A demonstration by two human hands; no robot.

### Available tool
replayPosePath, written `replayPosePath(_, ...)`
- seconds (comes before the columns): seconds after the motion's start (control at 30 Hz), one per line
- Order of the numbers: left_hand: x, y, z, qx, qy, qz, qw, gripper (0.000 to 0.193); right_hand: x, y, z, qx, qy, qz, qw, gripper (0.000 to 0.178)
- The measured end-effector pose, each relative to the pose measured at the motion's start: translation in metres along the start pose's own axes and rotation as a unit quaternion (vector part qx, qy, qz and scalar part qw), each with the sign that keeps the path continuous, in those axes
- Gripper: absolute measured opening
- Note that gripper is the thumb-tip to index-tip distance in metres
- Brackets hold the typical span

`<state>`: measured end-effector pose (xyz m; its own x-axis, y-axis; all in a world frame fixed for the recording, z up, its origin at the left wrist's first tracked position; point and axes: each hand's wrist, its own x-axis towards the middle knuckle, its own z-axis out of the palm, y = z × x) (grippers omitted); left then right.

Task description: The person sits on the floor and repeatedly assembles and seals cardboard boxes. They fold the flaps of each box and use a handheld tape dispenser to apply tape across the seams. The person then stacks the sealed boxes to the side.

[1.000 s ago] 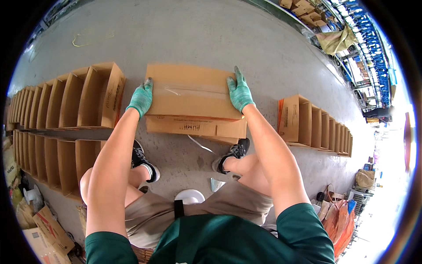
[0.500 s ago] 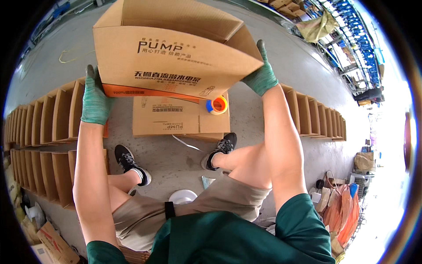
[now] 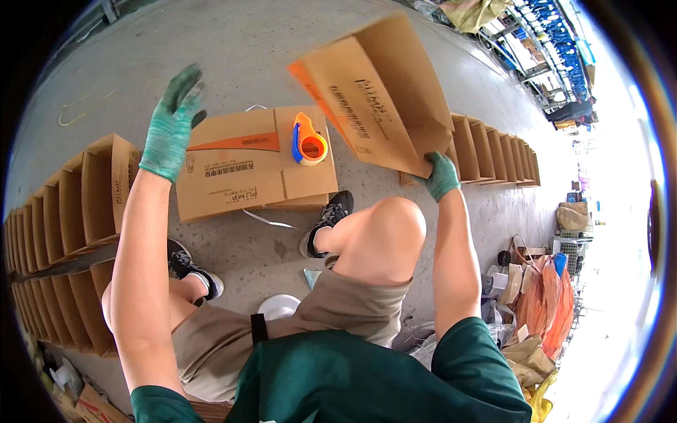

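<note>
L hand up, R fingers bent

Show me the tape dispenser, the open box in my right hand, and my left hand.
Tape dispenser (image 3: pixel 304 131): head view, on its orange frame.
Open box (image 3: pixel 368 106): head view, on its printed side.
Left hand (image 3: pixel 171 128): head view, middle of the green glove.

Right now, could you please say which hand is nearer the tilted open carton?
Right: the right hand grips the near corner of the open carton; the left hand is apart, to its left.
</note>
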<state>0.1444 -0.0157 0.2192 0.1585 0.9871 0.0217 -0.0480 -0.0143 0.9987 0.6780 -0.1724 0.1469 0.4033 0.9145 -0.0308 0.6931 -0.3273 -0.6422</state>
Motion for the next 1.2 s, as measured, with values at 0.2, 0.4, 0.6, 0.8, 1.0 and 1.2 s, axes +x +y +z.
replayPosePath(0.2, 0.003, -0.059, -0.041, 0.034, 0.025, -0.126, 0.991, 0.047, 0.003, 0.134, 0.069, 0.488, 0.156, 0.407, 0.756, 0.033)
replayPosePath(0.4, -0.008, -0.093, -0.049, 0.058, 0.038, -0.227, 0.972, 0.038, -0.012, 0.149, 0.100, -0.083, 0.198, 0.301, 0.929, 0.071)
replayPosePath(0.6, -0.014, -0.176, -0.115, 0.292, -0.016, -0.120, 0.949, 0.040, 0.010, 0.061, 0.115, -0.212, -0.028, 0.028, 0.977, 0.045)
replayPosePath(0.8, -0.043, -0.236, -0.136, 0.496, 0.010, -0.218, 0.840, 0.052, 0.056, -0.086, 0.096, -0.118, -0.403, -0.084, 0.904, 0.038)
replayPosePath(1.0, -0.060, -0.281, -0.167, 0.265, 0.024, -0.302, 0.915, 0.044, 0.043, -0.217, 0.173, -0.380, -0.486, -0.177, 0.767, 0.067)
replayPosePath(1.2, -0.034, -0.234, -0.127, 0.221, 0.020, -0.399, 0.890, 0.043, 0.042, -0.116, 0.278, -0.372, -0.379, -0.103, 0.841, 0.058)
